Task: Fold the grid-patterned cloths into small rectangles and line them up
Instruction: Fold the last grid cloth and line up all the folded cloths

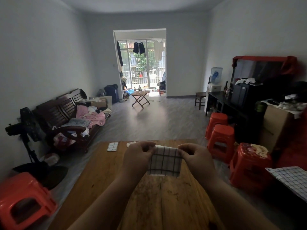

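A white cloth with dark grid lines (165, 161) hangs in the air above the wooden table (106, 171). My left hand (138, 154) pinches its top left corner and my right hand (194, 155) pinches its top right corner, so the cloth hangs down between them. A small folded grid cloth (112, 146) lies flat at the table's far left edge. Another folded piece (131, 143) lies just beyond my left hand, partly hidden. More grid-patterned cloth (290, 179) lies spread out on a surface at the right.
Three red plastic stools (221, 138) stand right of the table and another red stool (25, 203) at the near left. A standing fan (25, 130) and a wooden bench with clothes (74, 117) are at the left.
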Action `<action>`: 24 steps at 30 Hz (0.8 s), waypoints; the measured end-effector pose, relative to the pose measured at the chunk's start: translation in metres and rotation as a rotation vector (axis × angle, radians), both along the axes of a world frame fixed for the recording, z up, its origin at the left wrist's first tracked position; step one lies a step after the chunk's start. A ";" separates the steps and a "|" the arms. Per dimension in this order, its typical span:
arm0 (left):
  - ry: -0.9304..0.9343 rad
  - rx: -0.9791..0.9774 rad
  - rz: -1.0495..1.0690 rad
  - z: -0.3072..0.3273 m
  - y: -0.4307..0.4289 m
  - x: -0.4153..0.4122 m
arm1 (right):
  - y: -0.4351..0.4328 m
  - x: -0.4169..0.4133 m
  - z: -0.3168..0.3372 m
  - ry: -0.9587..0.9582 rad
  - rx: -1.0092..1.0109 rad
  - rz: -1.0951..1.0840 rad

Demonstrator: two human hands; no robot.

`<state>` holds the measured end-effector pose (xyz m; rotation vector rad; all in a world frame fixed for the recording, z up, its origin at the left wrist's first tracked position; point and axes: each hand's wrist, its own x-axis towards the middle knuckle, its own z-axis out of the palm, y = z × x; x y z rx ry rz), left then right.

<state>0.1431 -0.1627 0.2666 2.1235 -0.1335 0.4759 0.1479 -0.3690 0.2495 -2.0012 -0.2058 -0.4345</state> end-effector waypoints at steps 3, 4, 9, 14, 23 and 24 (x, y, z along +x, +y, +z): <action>-0.022 0.091 0.022 0.001 -0.002 0.000 | -0.005 -0.002 0.000 -0.007 -0.059 0.003; -0.021 0.106 0.033 0.001 -0.001 0.000 | -0.005 -0.002 0.001 -0.013 -0.079 0.006; 0.063 0.056 0.008 0.007 0.000 0.004 | -0.010 -0.002 0.003 -0.061 -0.125 0.002; 0.265 -0.248 -0.203 0.020 -0.005 -0.006 | -0.026 0.005 0.003 0.168 -0.031 0.155; 0.159 -0.106 -0.139 0.004 -0.031 -0.013 | -0.015 -0.007 0.008 0.083 -0.019 0.231; 0.157 -0.114 -0.135 0.003 -0.034 -0.014 | -0.014 -0.007 0.008 0.080 -0.019 0.226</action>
